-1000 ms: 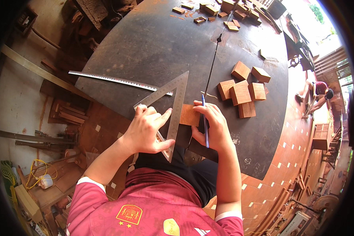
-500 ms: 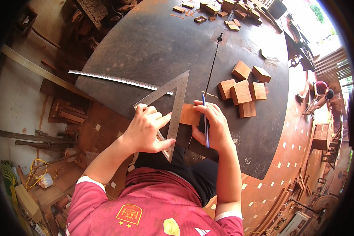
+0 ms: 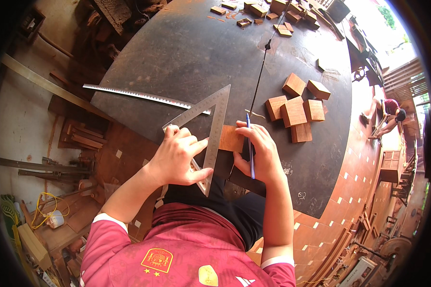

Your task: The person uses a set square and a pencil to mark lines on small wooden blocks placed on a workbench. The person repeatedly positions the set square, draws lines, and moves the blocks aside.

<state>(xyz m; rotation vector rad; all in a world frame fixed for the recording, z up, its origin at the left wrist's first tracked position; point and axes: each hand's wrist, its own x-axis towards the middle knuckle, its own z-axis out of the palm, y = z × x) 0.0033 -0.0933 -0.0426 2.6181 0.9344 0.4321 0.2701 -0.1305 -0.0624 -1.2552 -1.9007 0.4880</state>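
My left hand [image 3: 179, 158] is closed on the base of a metal set square [image 3: 219, 122], thumb and fingers around its thick edge. The set square's long graduated side lies across the left end of a small reddish-brown wooden block [image 3: 232, 139]. My right hand [image 3: 262, 155] holds that block from the right, index fingertip at its far edge and thumb at its near edge. A blue and white pen [image 3: 251, 147] stays in the same hand, pointing away from me. Beyond the set square, a steel ruler [image 3: 139, 96] lies on the dark tabletop.
A cluster of several wooden blocks [image 3: 293, 112] sits right of my right hand. More offcuts [image 3: 258, 10] lie at the table's far end. A seam [image 3: 259, 81] runs along the dark table [image 3: 177, 57]. Another person [image 3: 390, 111] crouches on the tiled floor at far right.
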